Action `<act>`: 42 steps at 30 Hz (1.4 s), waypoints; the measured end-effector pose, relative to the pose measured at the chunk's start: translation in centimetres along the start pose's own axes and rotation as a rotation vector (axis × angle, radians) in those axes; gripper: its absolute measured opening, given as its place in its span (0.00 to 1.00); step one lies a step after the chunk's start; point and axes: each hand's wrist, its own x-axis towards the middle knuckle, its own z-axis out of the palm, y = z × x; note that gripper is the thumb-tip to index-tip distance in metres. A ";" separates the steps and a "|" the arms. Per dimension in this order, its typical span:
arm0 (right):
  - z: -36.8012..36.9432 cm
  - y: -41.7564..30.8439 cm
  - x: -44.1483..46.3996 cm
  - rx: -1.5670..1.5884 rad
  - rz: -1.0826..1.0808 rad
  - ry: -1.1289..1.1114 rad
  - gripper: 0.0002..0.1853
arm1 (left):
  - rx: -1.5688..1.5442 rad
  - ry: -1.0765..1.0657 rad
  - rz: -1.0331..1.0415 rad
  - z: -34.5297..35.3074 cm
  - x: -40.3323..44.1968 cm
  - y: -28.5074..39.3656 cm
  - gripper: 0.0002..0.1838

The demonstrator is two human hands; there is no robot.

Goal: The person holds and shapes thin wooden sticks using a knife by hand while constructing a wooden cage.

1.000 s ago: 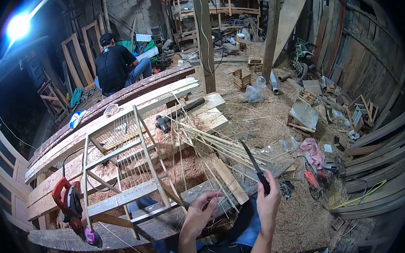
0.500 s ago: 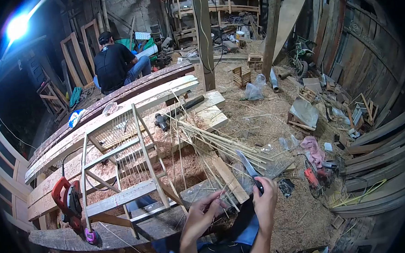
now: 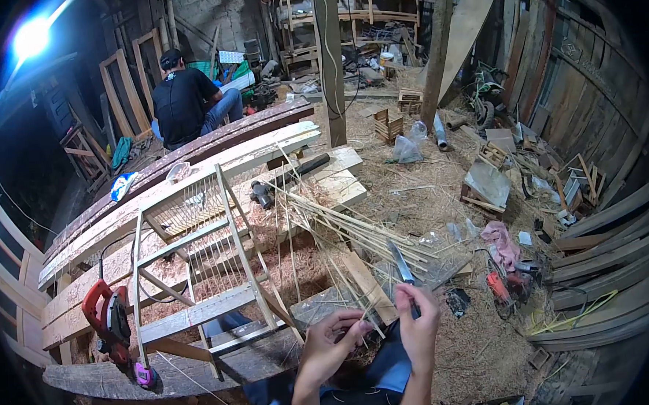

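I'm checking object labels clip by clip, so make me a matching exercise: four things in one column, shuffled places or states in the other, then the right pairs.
Things
1. Knife
2. Tape measure
3. Hammer
4. Cloth

Places or states
A. Crumpled and pale pink
B. Held in the right hand
C. Dark, lying near the far end of the bundle of sticks
D. Purple, by a leg of the wooden frame

Right pairs
1-B, 2-D, 3-C, 4-A

A glaring lamp (image 3: 31,40) lights the shavings-strewn floor (image 3: 472,352), weathered plank wall (image 3: 597,85) and upright wooden post (image 3: 335,125).
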 end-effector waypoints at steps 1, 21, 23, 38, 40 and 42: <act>0.3 -0.5 -0.3 0.000 0.000 0.002 0.12 | 0.001 -0.001 0.000 0.1 0.0 0.0 0.15; 0.4 -2.4 -1.1 0.630 0.168 0.047 0.15 | 0.325 -0.339 -0.041 -1.0 -0.6 1.3 0.15; 0.3 -2.1 -1.0 0.701 0.186 0.046 0.15 | 0.332 -0.313 -0.065 -1.4 -0.7 1.4 0.15; 0.4 -0.9 -0.9 0.667 0.252 -0.237 0.14 | 0.301 -0.232 -0.117 -2.0 -0.4 0.9 0.17; 0.3 -1.3 -1.0 0.604 0.237 -0.204 0.14 | 0.305 -0.224 -0.121 -1.9 -0.3 1.0 0.17; 0.6 -1.5 -1.1 0.541 0.223 -0.175 0.13 | 0.305 -0.203 -0.133 -1.8 -0.3 1.1 0.17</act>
